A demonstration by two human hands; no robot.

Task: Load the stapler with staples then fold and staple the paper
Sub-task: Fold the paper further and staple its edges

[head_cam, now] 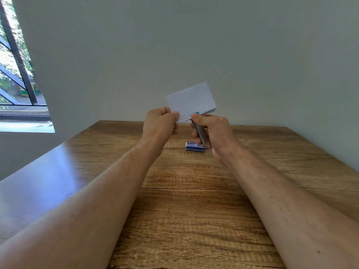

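The folded paper [191,101] was pinched by the left hand [160,123]; the stapler [202,135] was gripped at its lower edge by the right hand [213,131].

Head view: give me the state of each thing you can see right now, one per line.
paper: folded, held up off the table, pinched at its lower left corner by the left hand
stapler: gripped in the right hand, its tip at the paper's lower edge
staple box: lying flat on the table, untouched
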